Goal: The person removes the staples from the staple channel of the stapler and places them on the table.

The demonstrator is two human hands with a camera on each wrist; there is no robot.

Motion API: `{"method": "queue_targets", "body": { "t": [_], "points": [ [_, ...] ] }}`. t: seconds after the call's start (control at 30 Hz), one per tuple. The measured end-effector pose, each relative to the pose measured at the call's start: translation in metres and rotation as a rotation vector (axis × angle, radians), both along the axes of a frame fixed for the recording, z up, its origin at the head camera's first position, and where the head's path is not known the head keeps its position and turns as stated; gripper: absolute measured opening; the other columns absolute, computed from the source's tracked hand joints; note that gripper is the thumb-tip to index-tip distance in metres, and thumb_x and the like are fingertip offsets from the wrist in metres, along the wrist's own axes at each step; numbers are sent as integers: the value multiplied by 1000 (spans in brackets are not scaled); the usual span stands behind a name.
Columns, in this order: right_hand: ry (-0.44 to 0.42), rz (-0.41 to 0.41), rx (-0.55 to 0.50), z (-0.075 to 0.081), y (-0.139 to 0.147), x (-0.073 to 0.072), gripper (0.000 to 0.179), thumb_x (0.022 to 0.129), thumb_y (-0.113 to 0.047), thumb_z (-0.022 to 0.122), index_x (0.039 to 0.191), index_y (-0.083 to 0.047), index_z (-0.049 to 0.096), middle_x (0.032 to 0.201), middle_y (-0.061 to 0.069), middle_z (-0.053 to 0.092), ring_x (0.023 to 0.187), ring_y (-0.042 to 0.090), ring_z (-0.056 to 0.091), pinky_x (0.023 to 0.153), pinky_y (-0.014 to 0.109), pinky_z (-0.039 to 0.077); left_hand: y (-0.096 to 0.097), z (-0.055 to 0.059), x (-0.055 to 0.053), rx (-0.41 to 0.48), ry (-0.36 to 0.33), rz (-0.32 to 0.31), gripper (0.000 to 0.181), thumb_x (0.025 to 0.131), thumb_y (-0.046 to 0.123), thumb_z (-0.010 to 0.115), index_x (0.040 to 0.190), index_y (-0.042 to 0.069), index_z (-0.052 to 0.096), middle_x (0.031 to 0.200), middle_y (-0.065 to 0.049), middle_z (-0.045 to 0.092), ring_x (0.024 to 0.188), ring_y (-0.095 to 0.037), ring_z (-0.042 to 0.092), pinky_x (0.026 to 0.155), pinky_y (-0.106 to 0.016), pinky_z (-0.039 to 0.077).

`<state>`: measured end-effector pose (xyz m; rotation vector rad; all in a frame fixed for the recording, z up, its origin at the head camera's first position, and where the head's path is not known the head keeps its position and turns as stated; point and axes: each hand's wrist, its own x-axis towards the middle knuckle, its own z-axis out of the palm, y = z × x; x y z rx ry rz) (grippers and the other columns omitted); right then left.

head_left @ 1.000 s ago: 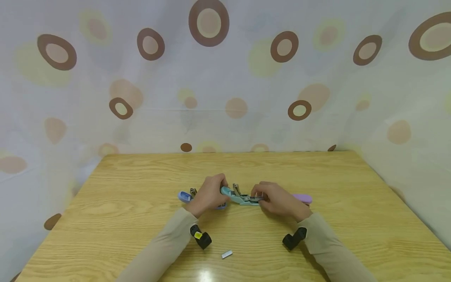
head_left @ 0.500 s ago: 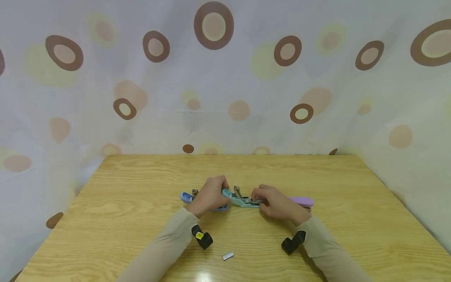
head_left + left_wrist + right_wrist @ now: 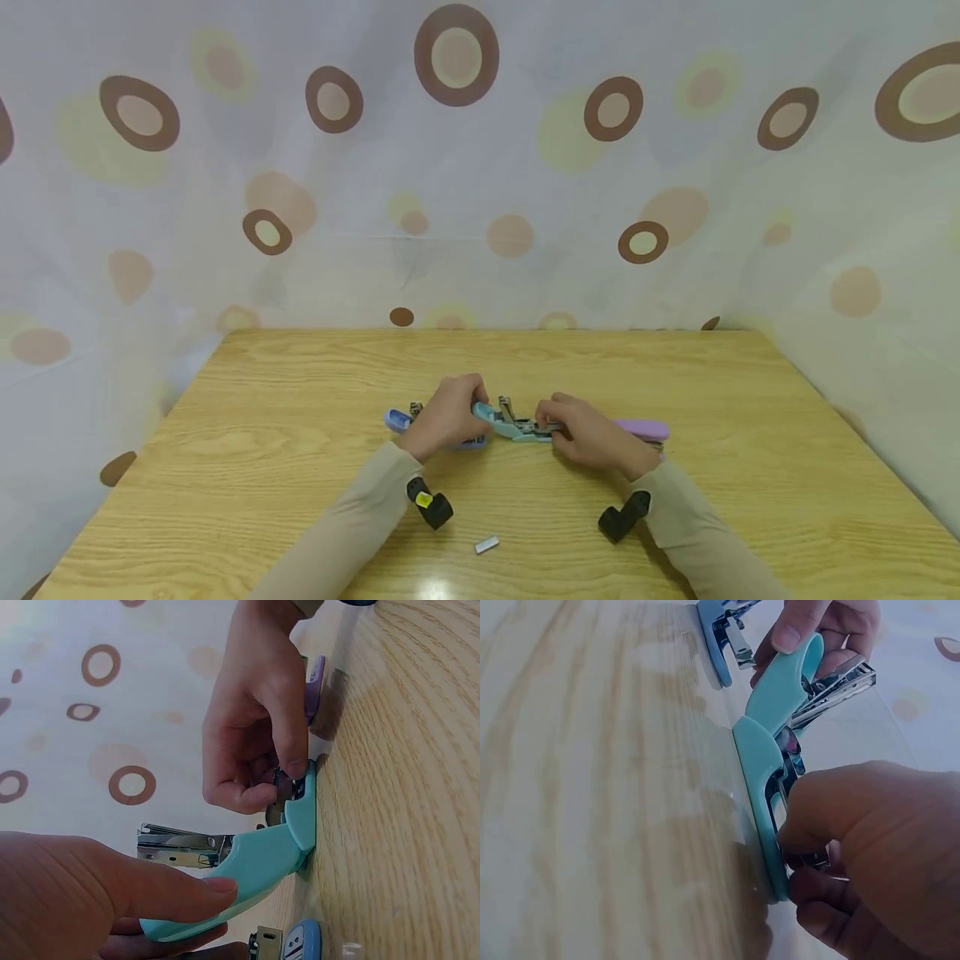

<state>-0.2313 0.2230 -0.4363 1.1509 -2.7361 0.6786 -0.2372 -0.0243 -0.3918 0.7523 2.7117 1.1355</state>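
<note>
A teal stapler (image 3: 507, 428) lies folded wide open between the hands, its metal staple arm standing up near the hinge. My left hand (image 3: 448, 413) grips the stapler's cover, thumb along its side in the left wrist view. At the other end my right hand (image 3: 592, 432) has thumb and curled fingers pinching the base around its metal part, as the right wrist view shows. The fingers hide much of that end. Partly behind my left hand is a blue stapler (image 3: 397, 420), also opened out. A purple stapler (image 3: 647, 430) sits beyond my right hand.
On the wooden table (image 3: 300, 500), a small strip of staples (image 3: 486, 544) lies near the front, between the forearms. A patterned cloth (image 3: 360, 167) hangs behind the table and along its sides. Each sleeve carries a black wrist camera (image 3: 624, 517).
Both hands keep their hold on the teal stapler, with only slight finger movement at the right hand. The whole head view has shifted a little.
</note>
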Motion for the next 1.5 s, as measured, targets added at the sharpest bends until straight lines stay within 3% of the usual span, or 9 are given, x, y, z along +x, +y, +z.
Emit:
{"method": "queue_targets", "body": {
  "t": [0.23,0.53,0.93,1.07,1.33,1.5],
  "points": [
    [-38,5,-53,2,3,1,25,80,10,57,91,-12,51,84,3,52,71,9,41,64,24,38,0,0,1,-1,-6,-22,23,76,2,77,91,3,59,81,-7,61,60,-12,49,54,-23,42],
    [-100,-22,-114,11,8,2,18,87,7,62,90,-9,54,85,-2,55,70,7,51,62,24,46,0,0,-1,-6,15,-35,23,77,3,77,92,4,59,79,-4,61,60,-12,50,54,-23,43],
    [-48,-26,-158,18,8,3,10,90,0,63,93,-9,59,87,-2,60,76,7,55,60,23,47,-1,2,-2,-19,28,-48,22,77,2,76,92,4,59,80,-5,62,61,-11,51,55,-22,43],
    [-68,-10,-146,25,3,7,12,87,-1,66,93,-10,61,86,2,63,76,6,56,62,24,48,-1,3,-2,-15,27,-51,23,77,2,76,92,4,58,79,-5,61,61,-12,50,55,-23,43],
    [-238,92,-23,33,-12,22,11,87,-3,66,96,-9,68,83,-4,66,74,1,57,67,23,51,-1,0,-1,-14,20,-51,23,77,2,76,90,4,57,76,-3,61,59,-11,49,53,-22,41],
    [-297,137,51,35,-26,30,13,82,-2,68,91,-11,71,82,-8,67,73,-3,57,67,18,50,-1,1,-1,-19,41,-52,21,79,4,74,91,5,57,75,-2,60,57,-11,47,53,-22,39]
  ]
}}
